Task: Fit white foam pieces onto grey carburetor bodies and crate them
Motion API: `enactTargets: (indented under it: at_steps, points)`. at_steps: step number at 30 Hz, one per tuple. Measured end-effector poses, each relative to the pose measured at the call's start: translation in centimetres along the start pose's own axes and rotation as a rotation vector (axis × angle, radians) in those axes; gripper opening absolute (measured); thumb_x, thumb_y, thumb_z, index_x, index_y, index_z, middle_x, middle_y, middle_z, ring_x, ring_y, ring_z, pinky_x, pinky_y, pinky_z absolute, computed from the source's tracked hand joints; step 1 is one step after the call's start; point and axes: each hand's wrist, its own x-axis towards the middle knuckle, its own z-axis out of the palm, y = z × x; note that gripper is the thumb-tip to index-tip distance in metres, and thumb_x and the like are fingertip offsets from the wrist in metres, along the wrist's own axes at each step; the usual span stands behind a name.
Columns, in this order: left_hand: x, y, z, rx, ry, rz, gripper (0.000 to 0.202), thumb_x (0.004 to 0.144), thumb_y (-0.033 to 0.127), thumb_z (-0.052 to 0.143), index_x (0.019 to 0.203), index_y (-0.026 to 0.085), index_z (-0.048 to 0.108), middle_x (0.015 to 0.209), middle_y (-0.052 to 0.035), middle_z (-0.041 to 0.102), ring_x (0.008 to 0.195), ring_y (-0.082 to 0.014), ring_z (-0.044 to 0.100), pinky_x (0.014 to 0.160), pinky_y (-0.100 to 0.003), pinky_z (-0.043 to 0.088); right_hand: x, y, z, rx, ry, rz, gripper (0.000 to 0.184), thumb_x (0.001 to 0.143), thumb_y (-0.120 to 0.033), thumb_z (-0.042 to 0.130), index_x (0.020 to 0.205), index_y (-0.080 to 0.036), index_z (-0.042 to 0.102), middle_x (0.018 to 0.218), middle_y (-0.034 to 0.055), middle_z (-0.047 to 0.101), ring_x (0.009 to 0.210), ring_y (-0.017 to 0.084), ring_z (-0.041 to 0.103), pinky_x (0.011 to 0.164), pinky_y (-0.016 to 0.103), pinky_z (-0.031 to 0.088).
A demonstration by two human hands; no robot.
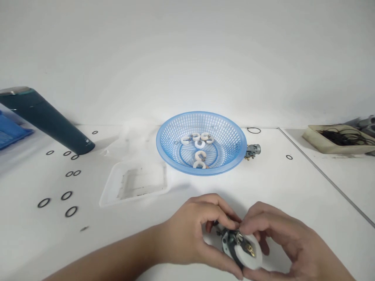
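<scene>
Both my hands meet low in the middle of the view over a white table. Between them sits a small metal part with brass pins, fitted with a white disc. My left hand curls around its left side, fingers closed on it. From the right, my right hand pinches the top of the part with thumb and fingertip. A thin black ring seems to sit around the part, partly hidden by my fingers.
A blue mesh basket holding several white curved pieces stands behind my hands. A small metal part lies at its right. Left are a clear plastic tray, several black O-rings and a dark tube. A beige tray of black rings sits far right.
</scene>
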Motion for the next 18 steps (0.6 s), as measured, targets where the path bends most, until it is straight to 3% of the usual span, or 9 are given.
enactTargets:
  at_steps: [7, 12, 18]
  points:
    - [0.0, -0.3, 0.0, -0.028, -0.018, 0.019, 0.064, 0.057, 0.047, 0.115, 0.113, 0.026, 0.091, 0.116, -0.0083, 0.083, 0.083, -0.0136, 0.073, 0.069, -0.025, 0.052, -0.4, 0.2, 0.0, -0.062, 0.033, -0.101, 0.044, 0.080, -0.018, 0.105, 0.114, -0.034, 0.083, 0.100, -0.0013, 0.076, 0.069, 0.014, 0.075, 0.066, 0.020, 0.067]
    - [-0.1, -0.4, 0.1, -0.041, -0.017, 0.105, 0.069, 0.060, 0.038, 0.115, 0.122, 0.026, 0.089, 0.118, -0.0095, 0.085, 0.086, -0.0151, 0.076, 0.069, -0.024, 0.052, -0.7, 0.5, -0.1, -0.125, 0.012, -0.085, 0.040, 0.082, -0.017, 0.101, 0.112, -0.033, 0.080, 0.101, 0.0000, 0.076, 0.073, 0.019, 0.078, 0.067, 0.025, 0.069]
    - [-0.4, -0.2, 0.7, 0.022, 0.003, 0.000, 0.066, 0.063, 0.046, 0.113, 0.121, 0.025, 0.089, 0.117, -0.0097, 0.081, 0.093, -0.0196, 0.079, 0.086, -0.031, 0.064, -1.7, 1.8, -0.3, -0.176, -0.015, 0.008, 0.030, 0.083, -0.027, 0.094, 0.104, -0.032, 0.074, 0.092, -0.0013, 0.073, 0.073, 0.021, 0.074, 0.066, 0.028, 0.066]
